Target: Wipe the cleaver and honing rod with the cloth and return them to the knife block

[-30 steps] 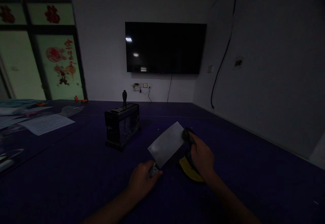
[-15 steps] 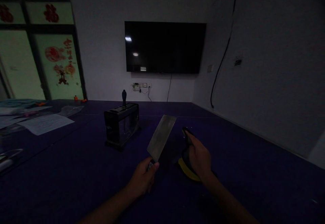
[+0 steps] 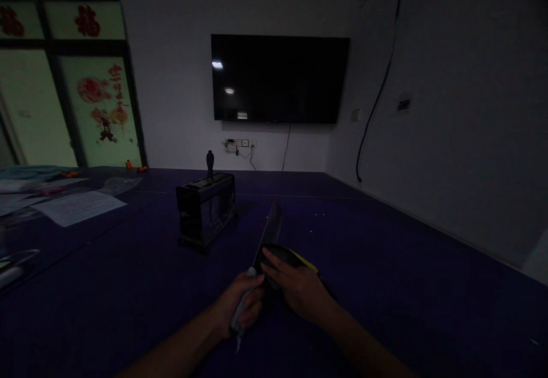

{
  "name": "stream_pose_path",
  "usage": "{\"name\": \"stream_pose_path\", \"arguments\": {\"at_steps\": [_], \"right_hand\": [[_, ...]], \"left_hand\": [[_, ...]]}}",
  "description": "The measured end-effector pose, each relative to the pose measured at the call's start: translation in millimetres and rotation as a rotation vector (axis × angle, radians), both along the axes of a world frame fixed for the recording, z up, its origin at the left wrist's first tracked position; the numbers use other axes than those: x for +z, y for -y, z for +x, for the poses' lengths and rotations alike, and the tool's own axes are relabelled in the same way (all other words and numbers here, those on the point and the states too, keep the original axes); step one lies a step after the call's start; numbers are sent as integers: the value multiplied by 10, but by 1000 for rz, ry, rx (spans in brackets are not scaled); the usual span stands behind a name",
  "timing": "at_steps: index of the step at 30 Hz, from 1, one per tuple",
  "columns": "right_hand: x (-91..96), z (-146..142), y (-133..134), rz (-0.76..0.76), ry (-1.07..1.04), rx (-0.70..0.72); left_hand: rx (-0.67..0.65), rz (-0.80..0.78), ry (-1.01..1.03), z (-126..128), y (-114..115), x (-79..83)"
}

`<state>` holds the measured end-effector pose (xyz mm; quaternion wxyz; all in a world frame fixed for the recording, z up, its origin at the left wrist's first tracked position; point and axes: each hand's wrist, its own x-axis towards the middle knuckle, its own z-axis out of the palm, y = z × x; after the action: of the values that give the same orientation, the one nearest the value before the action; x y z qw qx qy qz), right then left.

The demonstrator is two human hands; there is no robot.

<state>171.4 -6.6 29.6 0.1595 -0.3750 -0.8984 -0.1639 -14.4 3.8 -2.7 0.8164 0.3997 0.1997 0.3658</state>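
My left hand (image 3: 240, 304) is closed around the pale handle of a cleaver (image 3: 272, 226). Its blade points up and away from me, turned nearly edge-on. Over a black and yellow tool (image 3: 285, 254) lies my right hand (image 3: 295, 286), its fingers fairly straight and gripping the tool from above. The tool is right beside the cleaver's blade near the handle; whether they touch is too dark to tell. My right hand hides much of the tool, and its kind is unclear. Farther off to the left stands a black box-shaped holder (image 3: 199, 215) with a see-through side.
A dark vase-shaped piece (image 3: 210, 164) rises from the holder's top. Papers (image 3: 79, 208) and clear plastic (image 3: 120, 185) lie at the left of the dark purple table (image 3: 128, 304). Small white bits dot the surface beyond my hands. A television (image 3: 280, 79) hangs on the wall.
My right hand has brought the black and yellow tool left, up against the cleaver. The cleaver has turned from showing its broad face to nearly edge-on.
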Motion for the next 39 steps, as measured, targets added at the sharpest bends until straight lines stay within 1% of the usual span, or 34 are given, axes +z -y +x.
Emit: {"name": "stream_pose_path", "arguments": {"at_steps": [2, 6, 9, 12, 15, 19, 22, 26, 28, 32, 36, 39], "right_hand": [[23, -12, 12, -22, 17, -7], [41, -19, 22, -36, 13, 7], [29, -11, 6, -14, 27, -36], [20, 26, -26, 26, 15, -95], [41, 93, -56, 64, -61, -179], [97, 199, -88, 96, -225, -278], [118, 280, -123, 116, -367, -314], [102, 364, -183, 140, -483, -352], [85, 386, -203, 134, -490, -365], [65, 379, -208, 109, -441, -358], [74, 312, -172, 66, -345, -350], [78, 248, -137, 11, -244, -310]], "left_hand": [[-42, -4, 27, -19, -24, -21], [-237, -59, 115, -46, -83, -48], [-380, -100, 189, -56, -102, -59], [-463, -95, 195, -52, -81, -68], [-490, -82, 175, -37, -45, -77], [-538, -93, 116, -24, -24, -80], [-546, -96, 86, -26, -18, -74], [-558, -71, 146, -33, -5, -65], [-554, -57, 181, -34, 0, -61], [-546, -53, 227, -36, 4, -43], [-508, -59, 304, -44, 3, -17], [-467, -47, 337, -55, -15, -12]]}}
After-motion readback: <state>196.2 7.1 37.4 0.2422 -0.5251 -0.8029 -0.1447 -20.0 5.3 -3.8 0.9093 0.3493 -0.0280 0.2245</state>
